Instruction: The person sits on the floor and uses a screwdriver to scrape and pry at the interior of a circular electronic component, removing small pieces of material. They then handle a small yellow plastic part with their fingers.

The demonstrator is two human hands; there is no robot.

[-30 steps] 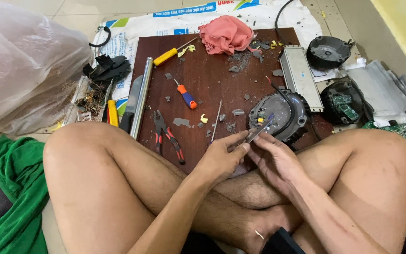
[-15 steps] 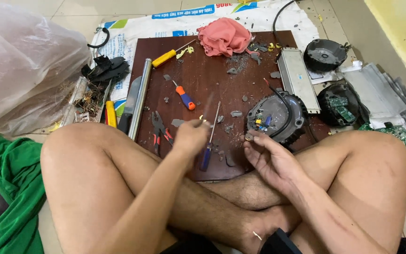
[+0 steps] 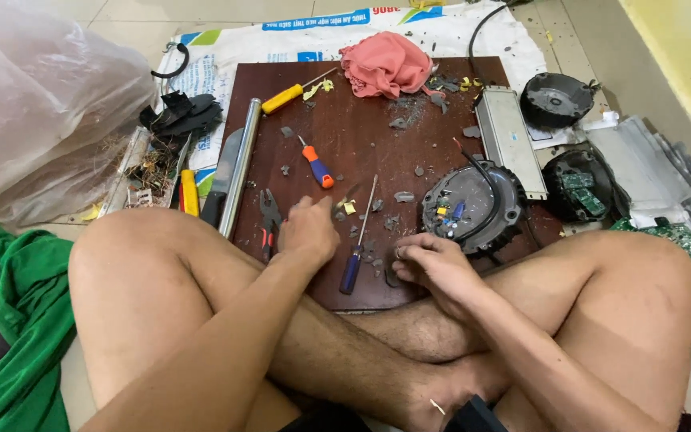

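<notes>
A: How many screwdrivers lie on the board (image 3: pixel 361 136)?

B: Three: a blue one (image 3: pixel 358 240), an orange-blue one (image 3: pixel 314 164), a yellow one (image 3: pixel 289 96).

A: Where are the hands?

B: Left hand (image 3: pixel 307 232), loosely curled and grasping nothing visible, rests between the pliers (image 3: pixel 269 220) and the blue screwdriver, beside both. Right hand (image 3: pixel 429 268) lies at the board's near edge, fingers bent; whether it pinches a fragment cannot be told.

A: And the round housings?

B: Three: one (image 3: pixel 473 206) on the board just beyond the right hand, two more (image 3: pixel 557 98) (image 3: pixel 581 186) off it to the right. One pink rag (image 3: pixel 385 64) lies at the far edge.
</notes>
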